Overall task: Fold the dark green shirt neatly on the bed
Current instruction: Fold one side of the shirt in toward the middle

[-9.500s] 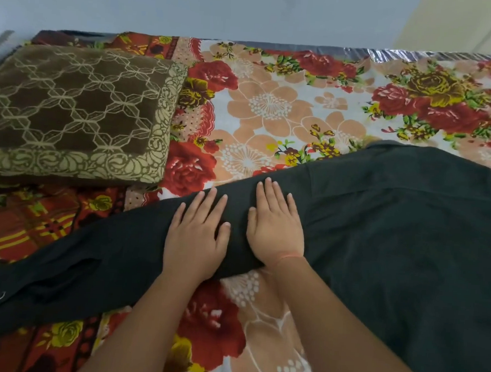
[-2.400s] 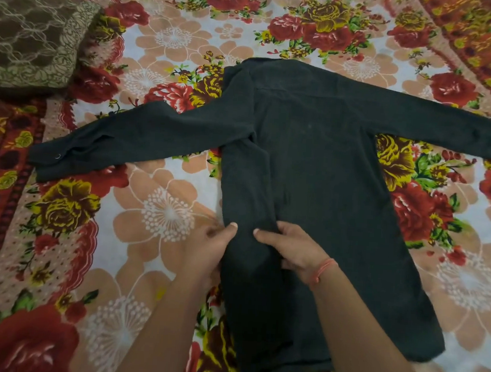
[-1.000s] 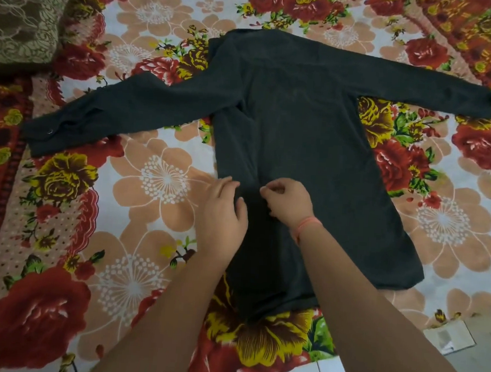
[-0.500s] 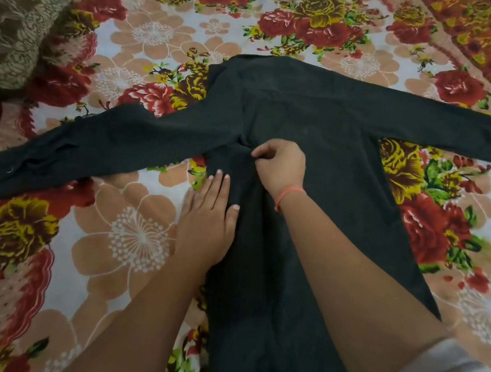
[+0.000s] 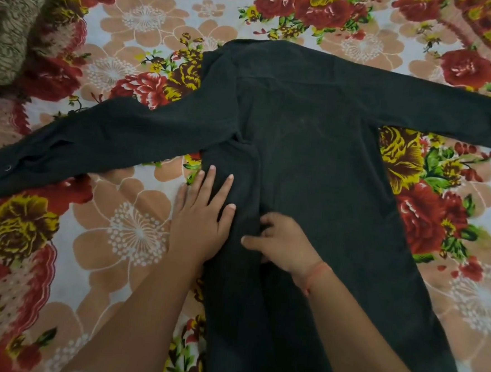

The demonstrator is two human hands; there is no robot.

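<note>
Your right hand [image 5: 285,245] has its fingers curled, thumb out to the left, pinching a small ridge of cloth on the dark green shirt [image 5: 313,161] near the inner edge of the folded-over left side. Your left hand [image 5: 203,215] lies flat with fingers spread apart, palm down; its thumb and first fingers press on the folded strip of the shirt, while its outer edge rests on the bedsheet [image 5: 125,229] beside it. An orange thread band [image 5: 316,273] circles your right wrist.

The shirt lies spread on the bed, collar end away from you and hem toward you. Its left side is turned in over the body as a long narrow panel running down to the hem. The cloth looks nearly black, matte and slightly wrinkled. The left sleeve [image 5: 96,143] stretches out across the floral sheet, its cuff open with a small button showing. The right sleeve [image 5: 432,109] reaches to the right edge of view. A brown patterned pillow [image 5: 8,24] sits at the upper left.
</note>
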